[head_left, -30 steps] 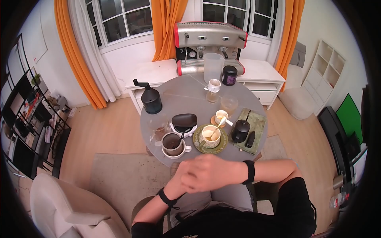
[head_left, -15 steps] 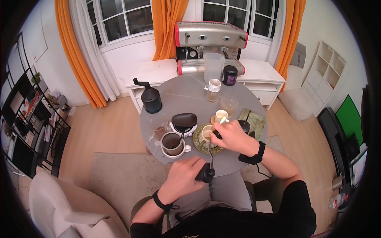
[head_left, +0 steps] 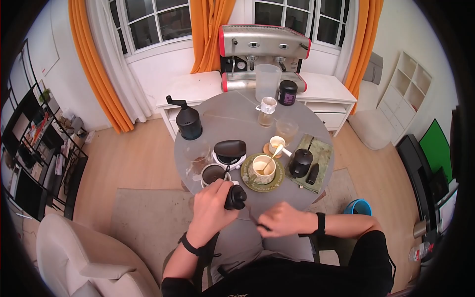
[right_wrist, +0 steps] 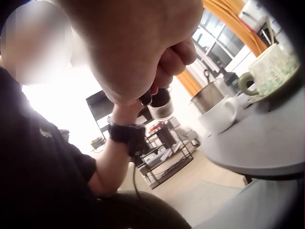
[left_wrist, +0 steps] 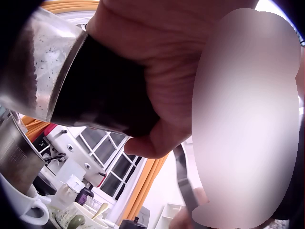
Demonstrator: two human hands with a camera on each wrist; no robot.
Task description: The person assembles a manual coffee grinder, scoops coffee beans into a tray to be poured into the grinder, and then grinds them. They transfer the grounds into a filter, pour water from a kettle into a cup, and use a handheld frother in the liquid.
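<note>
Your left hand [head_left: 210,210] has its grip wrapped around one black hand grinder [head_left: 235,197], held at the near edge of the round counter [head_left: 232,119], just in front of the white mug [head_left: 213,175]. Your right hand [head_left: 278,219] is closed on the knob of the grinder's crank handle [head_left: 253,218], off the counter's rim and over your lap.

On the counter you have two grinders in all: the one you hold and a second black one with a crank [head_left: 188,121] at the far left. Count one green saucer carrying a cup with a spoon [head_left: 262,169], one small black kettle [head_left: 300,162] on a green mat [head_left: 316,156], one scale [head_left: 229,151], one dark jar [head_left: 287,92] and one tall clear pitcher [head_left: 266,81].

The near half of the counter is crowded; the bare stretch lies in the far left part of the top. One espresso machine [head_left: 264,52] stands on the white cabinet behind.
</note>
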